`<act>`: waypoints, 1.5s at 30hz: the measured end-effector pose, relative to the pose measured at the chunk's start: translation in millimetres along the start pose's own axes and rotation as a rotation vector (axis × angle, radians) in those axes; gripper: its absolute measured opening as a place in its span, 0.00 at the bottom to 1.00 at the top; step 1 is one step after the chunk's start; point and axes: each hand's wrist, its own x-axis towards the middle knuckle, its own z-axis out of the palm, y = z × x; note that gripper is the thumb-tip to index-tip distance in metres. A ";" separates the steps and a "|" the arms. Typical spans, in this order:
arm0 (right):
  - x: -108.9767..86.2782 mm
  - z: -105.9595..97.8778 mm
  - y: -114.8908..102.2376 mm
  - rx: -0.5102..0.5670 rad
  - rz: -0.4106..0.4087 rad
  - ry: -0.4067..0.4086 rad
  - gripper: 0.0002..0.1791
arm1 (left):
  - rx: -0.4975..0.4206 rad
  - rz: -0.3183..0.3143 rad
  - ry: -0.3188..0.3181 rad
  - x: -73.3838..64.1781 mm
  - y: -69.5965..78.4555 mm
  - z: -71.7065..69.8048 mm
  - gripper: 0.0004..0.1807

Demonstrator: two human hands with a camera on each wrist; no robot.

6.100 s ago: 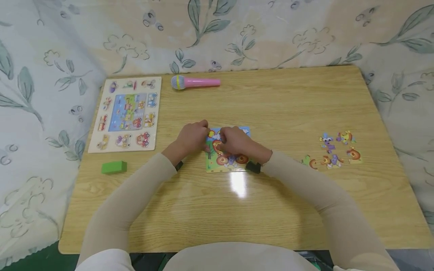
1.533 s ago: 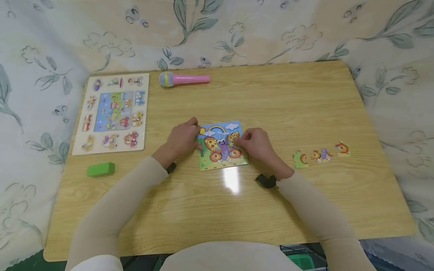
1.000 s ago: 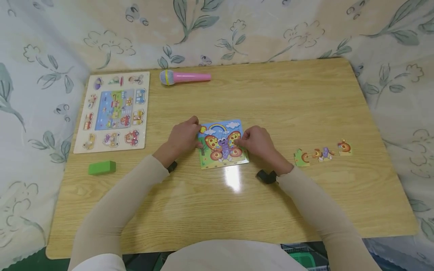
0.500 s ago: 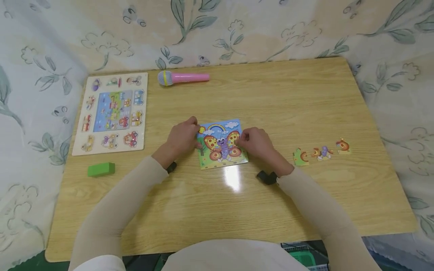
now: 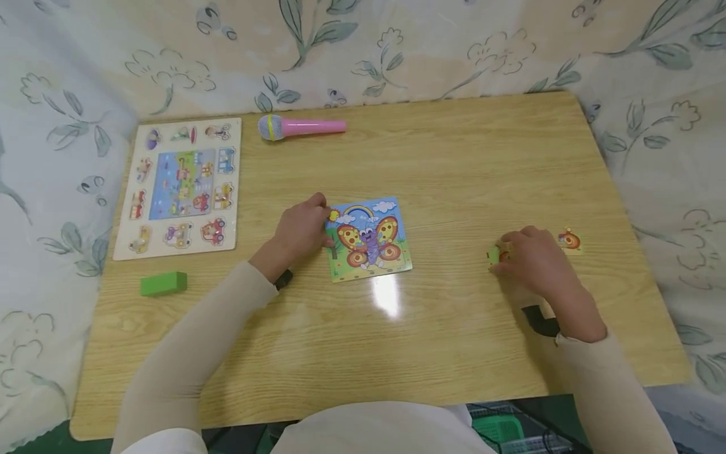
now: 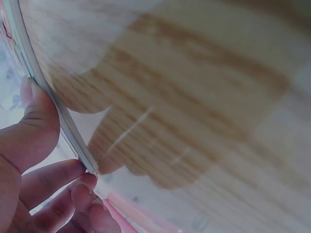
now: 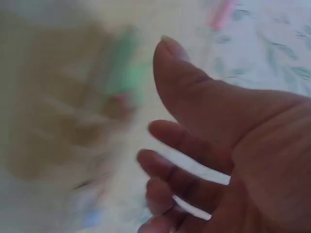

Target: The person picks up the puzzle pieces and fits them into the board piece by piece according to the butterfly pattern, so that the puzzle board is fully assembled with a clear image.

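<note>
Left hand (image 5: 299, 227) at the flat, square orange-and-purple butterfly board (image 5: 371, 243), right hand (image 5: 535, 261) over at the loose pieces

The butterfly board lies near the middle of the pale wood-grain desk (image 5: 454, 353), slightly turned. The left hand holds it narrowly by its left edge, between thumb and fingers. The right hand is wide, its thumb well apart from the loosely bent fingers, at a small, flat green jigsaw piece (image 5: 492, 255) that it partly hides; whether it touches the piece cannot be told. Just to the right of that hand lies an orange-and-red printed piece (image 5: 570, 240). At the desk's left, a cream rectangular picture board (image 5: 132, 236) lies beyond a green rectangular block (image 5: 163, 284). A pink toy microphone (image 5: 309, 127) with a grey head lies near the far edge
</note>
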 end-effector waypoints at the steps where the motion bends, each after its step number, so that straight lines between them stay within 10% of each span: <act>1: -2.4 2.6 4.1 0.012 0.001 0.007 0.27 | 0.004 0.000 0.003 -0.6 -0.9 -0.4 0.37; 8: -2.9 18.7 2.8 0.137 0.082 0.104 0.24 | 0.015 0.003 0.002 -1.1 -4.7 1.7 0.37; 14: 20.8 21.5 -39.6 0.249 -0.023 0.193 0.15 | 0.000 0.008 0.000 -0.5 -4.3 3.9 0.36; 23: 71.7 38.1 -150.1 0.520 -0.231 -0.024 0.12 | -0.004 0.008 0.011 4.2 -1.8 7.2 0.37; 45: 97.1 72.7 -201.9 0.223 -0.273 -0.062 0.17 | 0.029 -0.014 0.011 3.4 -0.4 2.0 0.36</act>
